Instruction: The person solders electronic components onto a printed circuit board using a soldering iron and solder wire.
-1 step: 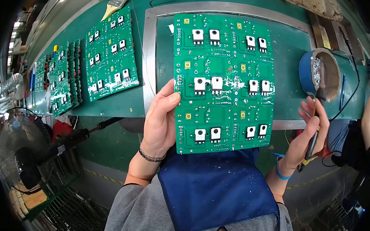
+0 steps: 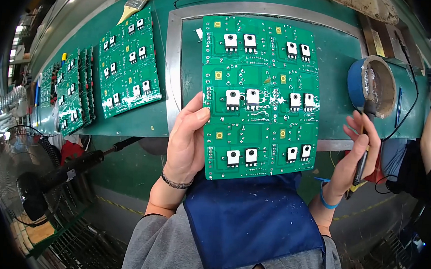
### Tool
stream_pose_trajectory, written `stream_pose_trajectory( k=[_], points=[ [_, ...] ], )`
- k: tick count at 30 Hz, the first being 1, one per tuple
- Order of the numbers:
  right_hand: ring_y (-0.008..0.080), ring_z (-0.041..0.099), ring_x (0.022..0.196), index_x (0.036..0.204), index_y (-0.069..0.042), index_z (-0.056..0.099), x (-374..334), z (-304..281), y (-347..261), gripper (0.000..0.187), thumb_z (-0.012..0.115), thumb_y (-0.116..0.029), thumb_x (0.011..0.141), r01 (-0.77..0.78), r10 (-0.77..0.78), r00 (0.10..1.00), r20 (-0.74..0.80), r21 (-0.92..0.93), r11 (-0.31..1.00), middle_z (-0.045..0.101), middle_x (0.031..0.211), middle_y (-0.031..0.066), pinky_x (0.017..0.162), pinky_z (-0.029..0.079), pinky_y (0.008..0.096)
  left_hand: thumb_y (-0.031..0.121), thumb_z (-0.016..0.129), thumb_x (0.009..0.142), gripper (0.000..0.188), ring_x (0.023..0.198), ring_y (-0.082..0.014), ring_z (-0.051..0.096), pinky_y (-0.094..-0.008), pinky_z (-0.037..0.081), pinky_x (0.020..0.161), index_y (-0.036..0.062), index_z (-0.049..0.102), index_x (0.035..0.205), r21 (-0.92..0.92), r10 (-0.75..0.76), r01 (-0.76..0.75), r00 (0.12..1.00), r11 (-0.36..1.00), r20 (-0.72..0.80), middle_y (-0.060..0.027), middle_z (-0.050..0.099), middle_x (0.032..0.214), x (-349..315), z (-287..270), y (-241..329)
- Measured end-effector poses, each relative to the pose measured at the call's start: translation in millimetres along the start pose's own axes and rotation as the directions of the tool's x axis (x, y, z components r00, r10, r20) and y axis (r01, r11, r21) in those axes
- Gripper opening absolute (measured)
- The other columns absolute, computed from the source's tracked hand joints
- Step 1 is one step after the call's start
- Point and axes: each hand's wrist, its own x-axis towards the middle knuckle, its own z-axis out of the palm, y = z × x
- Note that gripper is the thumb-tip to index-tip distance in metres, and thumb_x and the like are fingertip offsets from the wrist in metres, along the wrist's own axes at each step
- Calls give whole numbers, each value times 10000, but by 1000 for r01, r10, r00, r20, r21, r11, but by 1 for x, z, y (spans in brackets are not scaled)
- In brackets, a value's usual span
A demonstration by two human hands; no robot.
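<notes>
A large green circuit board [image 2: 240,131] is held up in front of me, tilted, its face lined with pairs of black-and-white transistors. My left hand [image 2: 188,128] grips its left edge, thumb on the face and the other fingers behind. To the right of the board, my right hand [image 2: 360,148] is closed around a soldering iron [image 2: 361,165] with a dark handle. The iron's far end reaches into a round blue-sided container [image 2: 357,84] holding silvery solder bits; the exact tip is hard to make out.
More circuit boards [image 2: 130,70] stand or lean at the left of the green bench, below a brush [image 2: 137,1]. A metal frame [image 2: 174,73] borders the work area. A fan [image 2: 25,172] is at lower left. Another person's arm [image 2: 430,128] shows at far right.
My right hand and the soldering iron have shifted slightly left, the iron's end staying at the round container. The left hand and the board have hardly moved.
</notes>
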Motion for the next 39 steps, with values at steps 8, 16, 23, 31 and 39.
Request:
stream_pose_trajectory(
  k=[8, 16, 23, 31, 39],
  points=[
    [240, 625, 972, 1168, 14, 531, -12, 13, -4, 352, 624, -106, 850, 1, -22, 979, 203, 105, 995, 603, 1091, 167, 774, 543, 328, 119, 499, 905, 356, 1004, -146, 594, -282, 484, 876, -31, 456, 1225, 0, 3, -3, 1000, 1000, -9, -110, 596, 1118, -1, 2, 2],
    [240, 618, 988, 1191, 3, 494, -14, 19, -9, 432, 650, 22, 790, -43, 17, 971, 240, 106, 993, 573, 1152, 163, 782, 559, 324, 101, 498, 897, 366, 1003, -144, 596, -279, 482, 878, -31, 449, 1234, -3, 0, 0, 1000, 1000, 26, -115, 597, 1117, -1, 1, 2],
    [238, 620, 992, 1191, 2, 484, -15, 22, -10, 463, 668, 45, 768, -39, 5, 969, 247, 136, 990, 576, 1155, 160, 782, 561, 318, 104, 510, 887, 385, 1018, -156, 592, -286, 479, 889, -32, 444, 1241, -19, 1, -1, 1000, 1000, 21, -119, 589, 1135, -2, 2, 2],
    [230, 624, 987, 1177, -3, 493, -16, 23, -9, 474, 687, 52, 748, -20, -14, 975, 223, 148, 989, 582, 1147, 155, 775, 563, 311, 107, 519, 878, 399, 1045, -169, 577, -301, 465, 906, -34, 443, 1243, -7, -2, 2, 999, 1000, 49, -126, 578, 1152, -2, -2, 2],
    [230, 627, 979, 1180, -13, 499, -17, 22, -8, 482, 687, 61, 742, -4, -24, 975, 221, 127, 992, 587, 1128, 157, 757, 563, 305, 118, 533, 869, 408, 1043, -171, 577, -301, 463, 907, -32, 447, 1238, 0, 0, 0, 998, 1000, 70, -125, 579, 1150, -2, -3, 2]
  ],
)
